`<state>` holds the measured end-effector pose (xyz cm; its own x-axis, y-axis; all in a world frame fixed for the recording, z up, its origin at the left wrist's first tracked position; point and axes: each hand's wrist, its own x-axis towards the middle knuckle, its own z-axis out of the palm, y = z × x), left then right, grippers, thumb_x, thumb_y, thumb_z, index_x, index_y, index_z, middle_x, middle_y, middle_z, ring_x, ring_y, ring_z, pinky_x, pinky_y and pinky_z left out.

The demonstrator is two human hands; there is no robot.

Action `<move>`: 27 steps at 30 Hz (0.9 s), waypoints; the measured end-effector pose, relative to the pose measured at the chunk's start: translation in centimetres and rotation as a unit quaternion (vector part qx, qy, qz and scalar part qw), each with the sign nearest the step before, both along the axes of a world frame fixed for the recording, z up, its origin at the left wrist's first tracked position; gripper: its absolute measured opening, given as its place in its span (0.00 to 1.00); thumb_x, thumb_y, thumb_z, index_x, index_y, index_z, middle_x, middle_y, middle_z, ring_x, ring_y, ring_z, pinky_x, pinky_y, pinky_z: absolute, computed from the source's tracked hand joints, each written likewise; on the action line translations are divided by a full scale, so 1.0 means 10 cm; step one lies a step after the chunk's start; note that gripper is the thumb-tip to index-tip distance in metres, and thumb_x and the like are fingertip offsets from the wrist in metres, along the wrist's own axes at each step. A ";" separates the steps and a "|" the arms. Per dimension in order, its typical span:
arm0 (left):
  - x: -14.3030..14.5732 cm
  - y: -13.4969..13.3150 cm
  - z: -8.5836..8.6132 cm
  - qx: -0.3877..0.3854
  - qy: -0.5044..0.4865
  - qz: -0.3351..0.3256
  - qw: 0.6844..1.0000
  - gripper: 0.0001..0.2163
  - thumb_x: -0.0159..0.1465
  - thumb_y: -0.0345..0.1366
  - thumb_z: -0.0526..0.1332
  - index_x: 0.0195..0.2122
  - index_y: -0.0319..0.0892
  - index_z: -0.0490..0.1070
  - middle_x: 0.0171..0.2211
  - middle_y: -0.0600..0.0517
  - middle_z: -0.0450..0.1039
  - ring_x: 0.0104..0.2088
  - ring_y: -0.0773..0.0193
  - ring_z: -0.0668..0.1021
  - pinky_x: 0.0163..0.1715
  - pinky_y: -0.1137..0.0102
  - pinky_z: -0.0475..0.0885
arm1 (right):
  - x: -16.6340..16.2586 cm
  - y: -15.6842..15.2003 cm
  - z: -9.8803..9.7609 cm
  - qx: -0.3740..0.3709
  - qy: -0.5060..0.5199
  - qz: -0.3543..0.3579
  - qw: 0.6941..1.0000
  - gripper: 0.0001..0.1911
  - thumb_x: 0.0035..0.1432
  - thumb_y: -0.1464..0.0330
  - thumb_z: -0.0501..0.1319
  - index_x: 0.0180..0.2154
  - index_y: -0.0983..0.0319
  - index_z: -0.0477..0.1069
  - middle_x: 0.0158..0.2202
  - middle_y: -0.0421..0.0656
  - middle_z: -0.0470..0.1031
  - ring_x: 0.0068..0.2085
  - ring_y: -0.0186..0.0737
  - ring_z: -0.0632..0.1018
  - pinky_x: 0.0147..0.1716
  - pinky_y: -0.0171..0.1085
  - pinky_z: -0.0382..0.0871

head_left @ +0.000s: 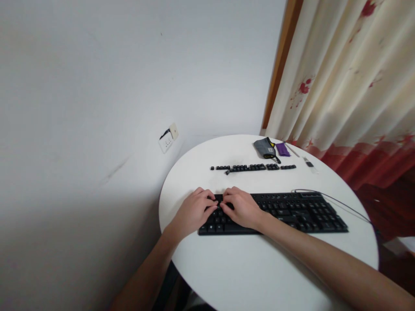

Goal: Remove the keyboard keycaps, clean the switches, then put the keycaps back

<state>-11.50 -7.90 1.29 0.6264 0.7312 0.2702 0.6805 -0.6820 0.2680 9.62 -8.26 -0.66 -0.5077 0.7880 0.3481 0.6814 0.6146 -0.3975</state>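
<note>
A black wired keyboard lies on a round white table. Both my hands rest on its left end. My left hand has its fingers curled down onto the keys near the top left corner. My right hand sits beside it, fingers bent and pinched toward the same spot, fingertips almost meeting those of the left. What is between the fingertips is too small to make out. A row of loose black keycaps lies on the table behind the keyboard.
At the table's far side lie a grey pouch, a purple item and a small thin tool. The keyboard cable runs off to the right. A white wall with a socket stands left, and a curtain hangs right.
</note>
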 end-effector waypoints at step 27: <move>0.73 1.44 -0.17 -0.005 0.015 0.118 0.993 0.06 0.59 0.31 0.63 0.36 0.44 0.79 0.37 0.48 0.80 0.42 0.53 0.79 0.42 0.66 0.71 | 0.22 1.25 0.04 0.033 -0.167 -0.178 0.969 0.10 0.63 0.70 0.60 0.42 0.63 0.80 0.46 0.54 0.71 0.51 0.52 0.68 0.47 0.42 0.64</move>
<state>-4.15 6.48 -0.44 0.4447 0.8614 0.2456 0.8288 -0.4997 0.2519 11.81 4.20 -0.23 -0.3004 0.9155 0.2676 0.9390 0.3331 -0.0853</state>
